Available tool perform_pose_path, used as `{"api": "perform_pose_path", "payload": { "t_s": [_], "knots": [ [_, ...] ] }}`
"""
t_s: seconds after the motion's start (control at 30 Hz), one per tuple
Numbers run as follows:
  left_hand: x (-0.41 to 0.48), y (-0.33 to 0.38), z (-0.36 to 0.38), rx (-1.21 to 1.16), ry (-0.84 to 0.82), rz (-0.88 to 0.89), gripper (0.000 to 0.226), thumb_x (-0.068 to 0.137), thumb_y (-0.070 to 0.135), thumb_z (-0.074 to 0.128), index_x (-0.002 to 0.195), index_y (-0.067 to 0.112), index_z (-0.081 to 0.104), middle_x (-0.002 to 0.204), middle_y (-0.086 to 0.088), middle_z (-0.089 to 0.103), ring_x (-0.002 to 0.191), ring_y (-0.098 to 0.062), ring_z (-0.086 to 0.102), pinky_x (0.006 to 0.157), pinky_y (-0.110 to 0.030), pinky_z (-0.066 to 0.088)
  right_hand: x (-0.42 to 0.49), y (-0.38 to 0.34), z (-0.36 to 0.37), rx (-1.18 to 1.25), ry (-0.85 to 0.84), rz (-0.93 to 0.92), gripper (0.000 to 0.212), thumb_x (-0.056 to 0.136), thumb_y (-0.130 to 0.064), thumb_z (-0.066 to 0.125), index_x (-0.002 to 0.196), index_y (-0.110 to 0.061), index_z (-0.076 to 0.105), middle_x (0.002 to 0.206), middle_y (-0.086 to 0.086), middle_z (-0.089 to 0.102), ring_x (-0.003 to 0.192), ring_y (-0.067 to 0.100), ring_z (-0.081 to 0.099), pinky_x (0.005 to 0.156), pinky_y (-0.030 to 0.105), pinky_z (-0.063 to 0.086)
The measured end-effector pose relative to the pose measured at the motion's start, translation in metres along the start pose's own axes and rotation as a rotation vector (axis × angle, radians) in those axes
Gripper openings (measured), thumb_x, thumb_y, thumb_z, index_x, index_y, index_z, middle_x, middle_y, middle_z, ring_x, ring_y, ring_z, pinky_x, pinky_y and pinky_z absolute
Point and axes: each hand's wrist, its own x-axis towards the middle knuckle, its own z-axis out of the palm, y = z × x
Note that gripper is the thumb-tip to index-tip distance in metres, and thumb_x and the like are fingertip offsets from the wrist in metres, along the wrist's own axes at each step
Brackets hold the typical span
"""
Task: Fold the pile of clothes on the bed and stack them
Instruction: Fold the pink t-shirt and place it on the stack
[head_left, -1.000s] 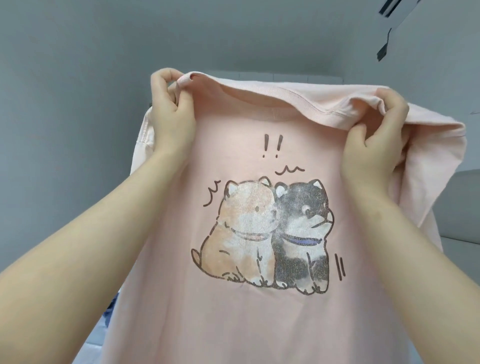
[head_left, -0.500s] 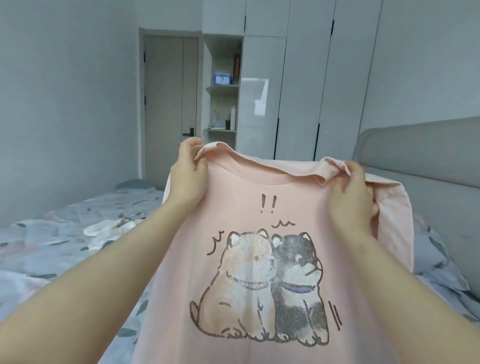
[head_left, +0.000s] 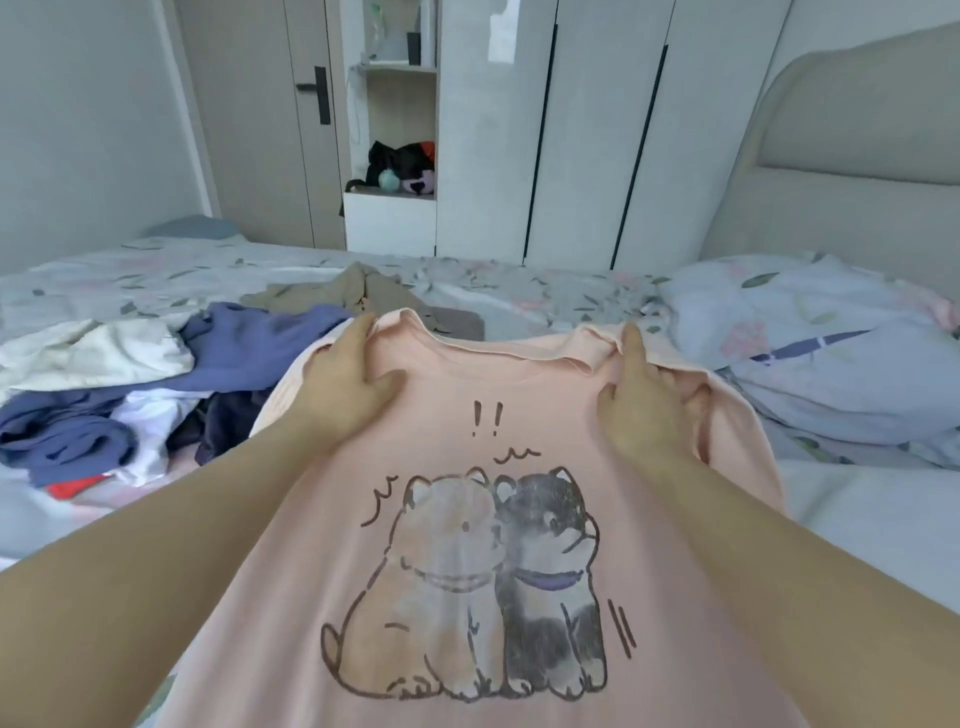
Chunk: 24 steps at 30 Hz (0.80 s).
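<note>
Now lowered from overhead, pink T-shirt (head_left: 467, 519) is settling bedward, left hand (head_left: 345, 387) and right hand (head_left: 641, 410) pinching its shoulders, ready for folding.

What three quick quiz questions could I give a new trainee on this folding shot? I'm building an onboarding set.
1. True or false: the pink T-shirt lies print side up.
2. Which part does each hand grip? A hem, B shoulders by the collar, C sleeve cuffs.
3. On which side of the shirt is the unfolded pile?

Key: 1 true. 2 B; left hand, right hand. 3 the person's left.
</note>
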Motion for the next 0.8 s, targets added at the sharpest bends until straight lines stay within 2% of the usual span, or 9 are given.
{"api": "perform_pose_path", "payload": {
  "t_s": [0.17,0.27,0.33,0.43,0.5,0.6,0.67,0.73,0.8],
  "knots": [
    [0.042,-0.027,0.033,0.176,-0.149,0.026,0.078,0.081,0.034,0.070,0.142,0.012,0.028,0.138,-0.010,0.045,0.124,-0.032,0.043,0.096,-0.035,0.032,0.049,0.002,0.049,0.060,-0.053,0.018,0.073,0.091,-0.020,0.041,0.151,-0.027,0.000,0.147,0.006,0.037,0.137,0.026,0.025,0.112,0.059,0.003],
    [0.060,-0.044,0.064,0.249,-0.233,0.052,0.080,0.079,0.039,0.069,0.142,0.015,0.024,0.139,-0.010,0.044,0.123,-0.035,0.043,0.098,-0.039,0.033,0.062,0.012,0.087,0.112,-0.097,0.059,0.083,0.090,-0.019,0.047,0.150,-0.027,-0.010,0.157,0.000,0.019,0.145,0.020,0.010,0.111,0.066,0.003],
    [0.057,-0.060,0.096,0.353,-0.318,0.044,0.080,0.080,0.045,0.065,0.141,0.017,0.023,0.141,-0.009,0.041,0.123,-0.036,0.042,0.099,-0.040,0.032,0.060,0.025,0.119,0.072,-0.193,0.092,0.084,0.090,-0.019,0.048,0.150,-0.026,-0.011,0.160,-0.003,0.006,0.147,0.017,-0.002,0.110,0.066,0.001],
    [0.043,-0.086,0.144,0.471,-0.393,0.036,0.072,0.089,0.053,0.049,0.144,0.017,0.019,0.150,-0.006,0.031,0.130,-0.038,0.033,0.110,-0.043,0.019,0.047,0.046,0.168,-0.031,-0.342,0.091,0.070,0.093,-0.028,0.038,0.151,-0.023,-0.001,0.159,0.000,0.009,0.147,0.019,0.001,0.111,0.064,0.003],
    [0.040,-0.100,0.162,0.459,-0.379,0.044,0.071,0.092,0.058,0.035,0.147,0.017,0.016,0.156,-0.002,0.023,0.136,-0.036,0.027,0.113,-0.041,0.009,0.045,0.055,0.189,-0.094,-0.313,0.079,0.064,0.093,-0.034,0.029,0.150,-0.023,0.002,0.158,0.000,0.015,0.146,0.019,0.007,0.112,0.060,0.006],
    [0.043,-0.113,0.172,0.324,-0.320,0.073,0.085,0.079,0.067,0.024,0.147,0.018,0.016,0.155,0.000,0.024,0.140,-0.026,0.025,0.116,-0.041,0.006,0.059,0.056,0.200,0.007,-0.164,0.041,0.060,0.090,-0.029,0.038,0.146,-0.022,0.017,0.150,0.005,0.033,0.140,0.022,0.025,0.111,0.052,0.017],
    [0.040,-0.114,0.174,0.222,-0.182,0.093,0.083,0.075,0.061,0.033,0.143,0.014,0.028,0.149,-0.005,0.032,0.134,-0.027,0.033,0.112,-0.044,0.020,0.065,0.053,0.202,0.059,-0.008,-0.074,0.037,0.085,-0.018,0.047,0.121,-0.011,0.043,0.120,0.012,0.056,0.118,0.029,0.048,0.101,0.047,0.031],
    [0.036,-0.112,0.174,0.212,-0.012,0.107,0.066,0.075,0.047,0.046,0.128,0.008,0.047,0.131,-0.015,0.044,0.113,-0.036,0.049,0.095,-0.045,0.038,0.067,0.053,0.206,0.019,0.069,-0.209,0.009,0.083,-0.014,0.053,0.092,-0.011,0.050,0.095,0.014,0.060,0.097,0.034,0.054,0.087,0.044,0.037],
    [0.034,-0.111,0.176,0.255,0.066,0.148,0.041,0.077,0.032,0.053,0.108,0.006,0.059,0.108,-0.017,0.050,0.092,-0.038,0.055,0.082,-0.043,0.042,0.070,0.055,0.209,0.001,0.022,-0.234,0.008,0.086,-0.022,0.054,0.087,-0.014,0.053,0.099,0.011,0.062,0.102,0.034,0.052,0.090,0.041,0.034]
  ]
}}
